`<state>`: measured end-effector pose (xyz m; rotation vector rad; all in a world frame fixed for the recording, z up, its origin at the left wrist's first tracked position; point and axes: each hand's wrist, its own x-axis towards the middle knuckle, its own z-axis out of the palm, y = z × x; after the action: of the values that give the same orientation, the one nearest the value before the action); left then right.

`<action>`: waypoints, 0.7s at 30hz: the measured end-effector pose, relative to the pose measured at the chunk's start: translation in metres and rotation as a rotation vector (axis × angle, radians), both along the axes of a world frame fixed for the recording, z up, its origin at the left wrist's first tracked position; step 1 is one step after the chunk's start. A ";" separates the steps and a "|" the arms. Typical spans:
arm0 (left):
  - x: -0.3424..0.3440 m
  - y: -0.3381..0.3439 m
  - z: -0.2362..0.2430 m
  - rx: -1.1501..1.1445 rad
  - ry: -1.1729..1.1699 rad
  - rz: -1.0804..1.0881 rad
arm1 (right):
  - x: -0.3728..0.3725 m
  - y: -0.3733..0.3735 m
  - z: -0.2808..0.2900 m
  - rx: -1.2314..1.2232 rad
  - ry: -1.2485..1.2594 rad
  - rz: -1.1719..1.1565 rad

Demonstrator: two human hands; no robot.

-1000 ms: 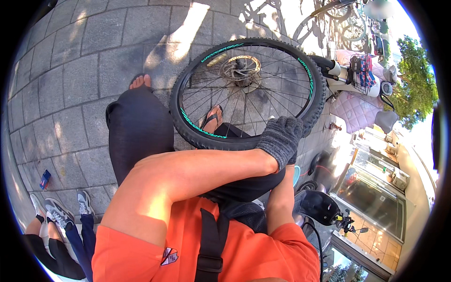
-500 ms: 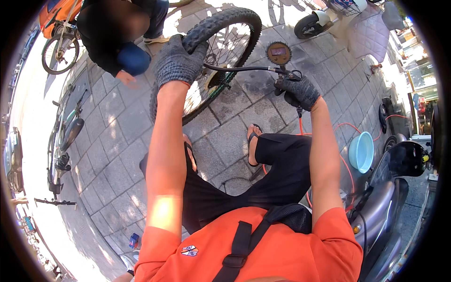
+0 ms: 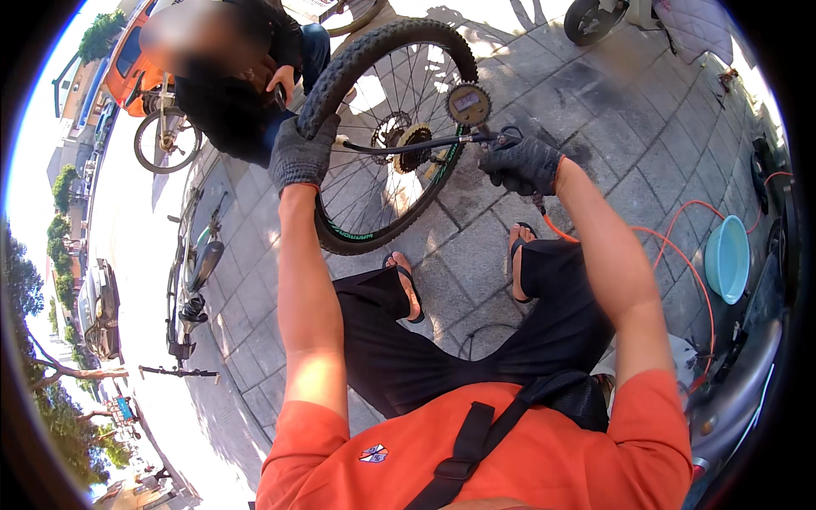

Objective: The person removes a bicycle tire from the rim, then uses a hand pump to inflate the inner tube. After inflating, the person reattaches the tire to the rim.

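Note:
My left hand (image 3: 302, 155), in a grey knit glove, is closed around the knobby tire of a bicycle wheel (image 3: 466, 59). The wheel stands off any bike, leaning, with its sprocket cluster (image 3: 414, 146) and brake disc facing me. My gloved right hand (image 3: 529, 165) grips the handle of a tire inflator with a round gauge (image 3: 468, 104). From the inflator a short black hose (image 3: 374, 150) runs across the spokes to the rim beside my left hand, where a pale fitting shows. My fingers hide how it joins the valve.
An orange air line (image 3: 671, 234) trails right past a light-blue basin (image 3: 727, 259). A person in black (image 3: 246, 93) crouches close at the left of the wheel. A bicycle frame without wheels (image 3: 189, 289) stands on the paving at left. A scooter (image 3: 739, 374) is near my right side.
The view has shifted, showing more of the wheel's face. The gauge now appears nearer the wheel, overlapping its edge. The crouching person's hand has come up from low down. Both my grips continue.

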<state>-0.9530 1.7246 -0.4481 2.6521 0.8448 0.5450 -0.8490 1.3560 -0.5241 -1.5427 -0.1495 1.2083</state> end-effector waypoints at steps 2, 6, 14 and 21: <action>0.001 0.002 -0.001 -0.010 0.004 -0.003 | 0.001 0.001 -0.007 -0.012 -0.010 0.021; 0.004 0.004 -0.004 -0.075 0.046 0.052 | 0.000 0.005 -0.015 -0.061 0.025 0.012; 0.004 0.022 -0.011 -0.067 -0.040 -0.088 | -0.006 0.015 -0.022 -0.083 -0.001 0.017; 0.004 0.014 -0.005 -0.078 0.019 0.036 | -0.007 0.016 -0.015 -0.118 -0.033 0.044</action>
<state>-0.9494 1.7382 -0.4527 2.5803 0.9019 0.4860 -0.8562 1.3723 -0.5395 -1.6698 -0.1359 1.2455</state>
